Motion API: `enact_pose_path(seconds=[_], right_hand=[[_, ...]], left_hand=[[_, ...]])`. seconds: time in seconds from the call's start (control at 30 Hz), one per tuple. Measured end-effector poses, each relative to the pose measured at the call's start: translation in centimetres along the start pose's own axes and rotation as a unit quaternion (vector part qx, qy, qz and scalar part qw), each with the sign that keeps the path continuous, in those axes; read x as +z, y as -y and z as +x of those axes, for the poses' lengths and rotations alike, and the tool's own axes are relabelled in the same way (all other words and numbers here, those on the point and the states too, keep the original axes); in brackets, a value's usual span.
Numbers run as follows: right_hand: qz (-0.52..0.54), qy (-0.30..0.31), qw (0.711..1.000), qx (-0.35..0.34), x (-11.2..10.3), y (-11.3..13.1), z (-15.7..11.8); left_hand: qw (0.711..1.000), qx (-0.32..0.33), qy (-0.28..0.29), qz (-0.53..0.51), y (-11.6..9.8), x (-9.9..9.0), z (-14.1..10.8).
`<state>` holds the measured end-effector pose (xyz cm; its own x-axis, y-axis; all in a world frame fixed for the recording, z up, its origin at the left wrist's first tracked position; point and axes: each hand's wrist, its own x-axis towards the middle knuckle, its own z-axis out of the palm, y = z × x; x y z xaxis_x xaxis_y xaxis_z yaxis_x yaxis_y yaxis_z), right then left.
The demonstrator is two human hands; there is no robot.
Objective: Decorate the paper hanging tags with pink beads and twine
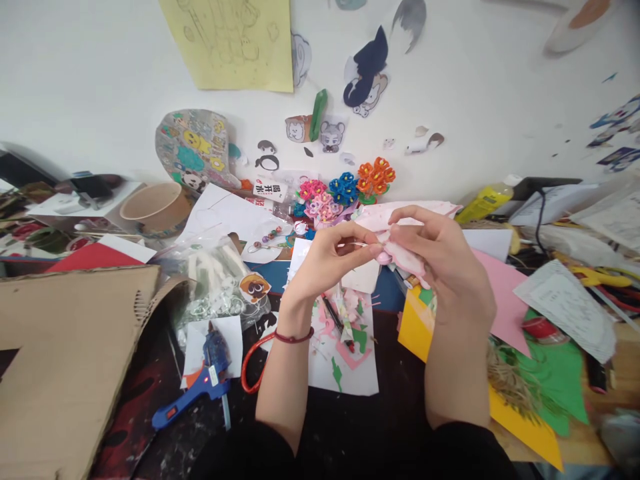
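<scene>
My right hand [440, 257] is closed on a pink and white piece [406, 259], holding it up over the middle of the table. Thumb and forefinger of my left hand [340, 257] are pinched together at the left edge of that piece, with a thin pale strand between the fingers. The exact spot where the fingertips meet is too small to make out. Beneath the hands lies a white sheet [363, 380] with pink and green paper scraps and a dark pen [331, 312].
A blue glue gun [200, 393] lies at the left, beside red-handled scissors [247, 363] and a cardboard sheet [65, 360]. Colourful flowers [345, 189] stand near the wall. Yellow, pink and green papers, a tape roll [545, 330] and a yellow bottle [487, 200] are at the right.
</scene>
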<state>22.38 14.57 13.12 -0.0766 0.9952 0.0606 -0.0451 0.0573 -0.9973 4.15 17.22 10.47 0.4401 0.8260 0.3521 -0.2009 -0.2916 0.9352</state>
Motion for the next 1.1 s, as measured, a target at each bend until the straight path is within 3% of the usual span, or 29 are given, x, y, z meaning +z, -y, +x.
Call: enact_pose_path(seconds=[0.17, 0.27, 0.37, 0.5, 0.63, 0.83, 1.1], right_hand=[[0.145, -0.007, 0.989, 0.021, -0.4, -0.4, 0.7], [0.164, -0.007, 0.986, 0.016, -0.4, -0.6, 1.1], [0.111, -0.011, 0.992, -0.059, 0.0, -0.8, 1.0], [0.008, -0.077, 0.983, -0.164, 1.1, -0.5, 0.1], [0.017, -0.109, 0.973, -0.202, 2.6, 0.0, -0.8], [-0.007, -0.213, 0.945, -0.249, 3.8, -0.1, -1.2], [-0.168, -0.157, 0.944, -0.235, 3.3, 0.9, -2.4]], left_hand=[[0.997, -0.016, -0.024, -0.065, 0.0, 0.1, 0.0], [0.994, -0.03, -0.051, -0.094, 0.1, 0.0, 0.0], [0.992, -0.037, -0.059, -0.101, 0.1, 0.0, 0.0], [0.991, -0.024, -0.087, -0.103, -0.3, 0.3, -0.1], [0.99, -0.021, -0.095, -0.101, -1.2, 0.8, -0.3], [0.99, -0.039, -0.057, -0.126, -1.8, 1.2, -0.5], [0.988, -0.04, -0.077, -0.129, -1.9, 1.5, -0.5]])
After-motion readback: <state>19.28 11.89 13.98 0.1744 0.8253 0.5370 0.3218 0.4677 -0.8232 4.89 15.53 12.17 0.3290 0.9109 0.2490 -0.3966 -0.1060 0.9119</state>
